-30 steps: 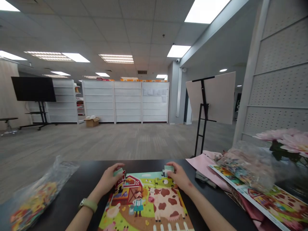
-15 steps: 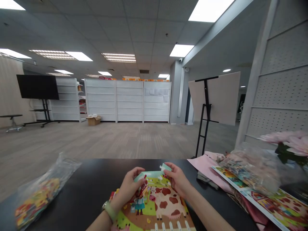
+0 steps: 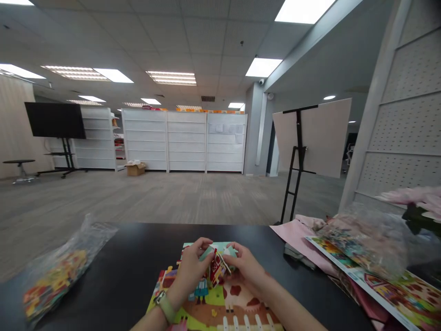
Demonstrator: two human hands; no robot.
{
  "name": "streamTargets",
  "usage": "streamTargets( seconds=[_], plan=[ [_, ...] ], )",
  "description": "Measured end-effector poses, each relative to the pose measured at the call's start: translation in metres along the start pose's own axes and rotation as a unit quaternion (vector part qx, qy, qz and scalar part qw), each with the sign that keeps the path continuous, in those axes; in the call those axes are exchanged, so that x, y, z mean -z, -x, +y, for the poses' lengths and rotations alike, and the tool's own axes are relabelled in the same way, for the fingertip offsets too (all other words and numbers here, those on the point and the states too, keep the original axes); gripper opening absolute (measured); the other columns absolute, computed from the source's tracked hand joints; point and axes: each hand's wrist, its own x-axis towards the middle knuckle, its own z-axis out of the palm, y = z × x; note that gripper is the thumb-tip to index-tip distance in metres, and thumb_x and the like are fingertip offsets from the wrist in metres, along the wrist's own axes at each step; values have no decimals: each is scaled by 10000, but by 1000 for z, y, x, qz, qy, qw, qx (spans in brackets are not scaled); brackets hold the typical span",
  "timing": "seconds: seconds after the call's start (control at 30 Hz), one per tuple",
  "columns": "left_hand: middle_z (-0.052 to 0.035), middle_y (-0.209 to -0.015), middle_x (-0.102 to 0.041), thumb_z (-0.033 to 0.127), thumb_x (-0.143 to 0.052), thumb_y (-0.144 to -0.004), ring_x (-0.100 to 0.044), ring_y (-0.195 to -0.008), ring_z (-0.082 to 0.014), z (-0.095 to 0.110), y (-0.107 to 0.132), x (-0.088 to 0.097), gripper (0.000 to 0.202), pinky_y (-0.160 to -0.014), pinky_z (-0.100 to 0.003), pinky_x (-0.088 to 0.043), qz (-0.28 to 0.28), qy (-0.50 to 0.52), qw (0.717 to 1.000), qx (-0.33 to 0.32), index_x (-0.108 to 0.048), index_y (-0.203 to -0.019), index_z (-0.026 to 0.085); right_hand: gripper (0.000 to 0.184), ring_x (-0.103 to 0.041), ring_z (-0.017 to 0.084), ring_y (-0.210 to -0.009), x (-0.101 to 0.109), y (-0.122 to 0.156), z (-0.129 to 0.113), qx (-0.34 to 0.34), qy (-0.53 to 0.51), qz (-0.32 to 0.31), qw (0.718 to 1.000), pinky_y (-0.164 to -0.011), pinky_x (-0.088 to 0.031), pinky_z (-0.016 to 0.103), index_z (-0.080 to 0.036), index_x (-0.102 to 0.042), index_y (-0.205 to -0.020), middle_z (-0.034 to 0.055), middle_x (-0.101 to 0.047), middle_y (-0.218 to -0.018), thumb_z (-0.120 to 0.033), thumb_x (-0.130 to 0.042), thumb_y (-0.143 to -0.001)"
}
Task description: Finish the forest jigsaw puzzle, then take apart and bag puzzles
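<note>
A brightly coloured farm jigsaw puzzle (image 3: 206, 307), with a cow, a figure in a blue dress and a white fence, lies on the black table in front of me. Above its upper part, my left hand (image 3: 193, 265) pinches red-and-white jigsaw puzzle pieces (image 3: 217, 270), which stand tilted between my hands. My right hand (image 3: 247, 267) has its fingers closed on the right side of these pieces. How many pieces there are is hard to make out, as my fingers cover part of them. A watch with a pale green band (image 3: 165, 305) is on my left wrist.
On the left of the black table (image 3: 138, 257) lies a clear bag of puzzle pieces (image 3: 57, 282). To the right are pink cloth (image 3: 303, 239), printed picture sheets (image 3: 386, 294), another plastic bag (image 3: 365, 239) and pink flowers (image 3: 406, 197). Beyond the table stands a board on a black stand (image 3: 296, 184).
My right hand has moved left, close to my left hand. The light blue piece it held at the top edge has come down, and pieces now stand tilted between both hands.
</note>
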Motion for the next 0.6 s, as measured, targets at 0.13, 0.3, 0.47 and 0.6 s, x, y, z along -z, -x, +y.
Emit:
streamTargets(
  seconds=[0.13,0.3,0.47,0.6],
  plan=[
    [-17,-801,-702,286,-726,-741,-687,-745,-207,2,2,-2,187,-686,-284,-505,34,-11,999,7,-707,-907,202,639,-707,216,-677,-1,3,-3,-31,-32,-12,999,-529,-580,326,-236,-478,-969,-5,-705,-842,-444,-902,-538],
    [-39,-807,-716,318,-793,-683,-682,-771,-213,0,-2,-1,201,-690,-280,-516,24,41,998,33,-706,-799,179,586,-691,194,-647,2,7,-7,-11,27,5,1000,-546,-541,286,-227,-493,-937,-9,-711,-809,-335,-880,-510],
    [-43,-801,-708,463,-798,-674,-666,-687,-181,-8,-6,-1,392,-635,-276,-525,13,133,987,85,-651,-884,166,411,-654,173,-716,5,8,-7,69,184,27,980,-637,-501,258,-224,-553,-924,-27,-696,-822,-234,-780,-581],
    [-23,-786,-696,484,-802,-681,-651,-684,-163,-7,-6,1,393,-644,-263,-514,6,158,982,105,-645,-863,173,279,-589,153,-723,11,8,-15,149,342,78,925,-640,-448,231,-219,-593,-896,-36,-641,-789,-153,-674,-638]
  ],
)
